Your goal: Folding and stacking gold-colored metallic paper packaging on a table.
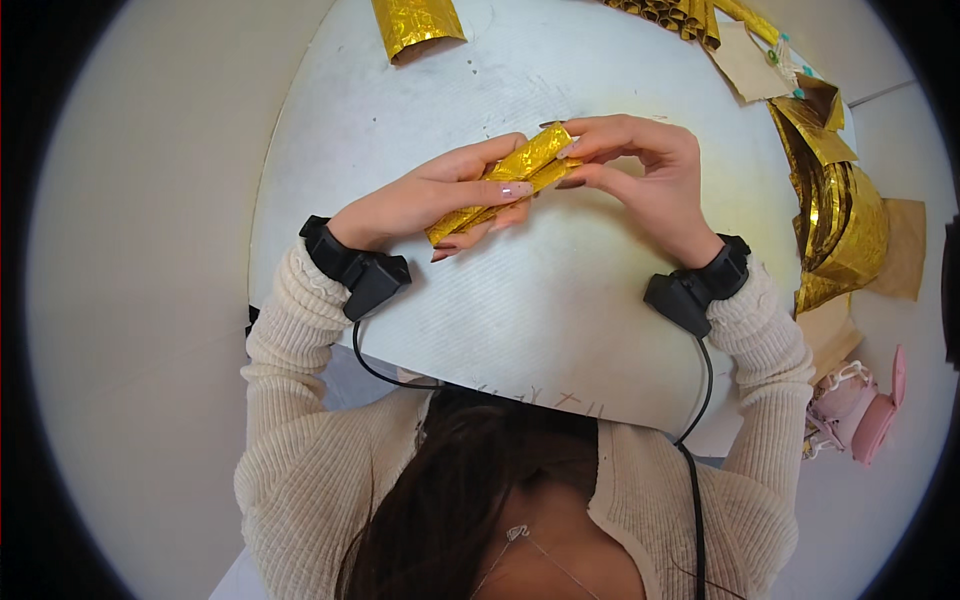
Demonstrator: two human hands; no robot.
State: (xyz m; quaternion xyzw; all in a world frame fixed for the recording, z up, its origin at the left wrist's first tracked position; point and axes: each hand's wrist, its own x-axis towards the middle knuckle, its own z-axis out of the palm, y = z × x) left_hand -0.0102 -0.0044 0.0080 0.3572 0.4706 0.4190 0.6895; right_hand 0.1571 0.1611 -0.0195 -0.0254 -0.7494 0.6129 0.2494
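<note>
A: Report the left hand (450,195) first; how far is it closed?
B: Closed around the lower part of a gold foil piece (535,153); the thumb lies across the upper face, the other fingers wrap behind and below it; the grip leaves both ends of the foil exposed.
A: And the right hand (645,170)?
B: Nearly closed at the upper right end of the same piece; fingertips sit at the top edge, the thumb comes from below; the end of the foil lies between them; how firmly it is pressed, I cannot tell.
A: State the position of the piece.
B: Held by 2 hands above the white table (590,310), in front of the chest; it slants from lower left to upper right; it is narrow, with a folded layer along 1 long side.
A: Surroundings?
B: 1 curved gold sheet (418,28) at the far edge; a cluster of gold rolls (680,14) at the far right; a stack of gold sheets (850,230) at the right edge; 1 pink case (875,428) nearer the body on that side.
</note>
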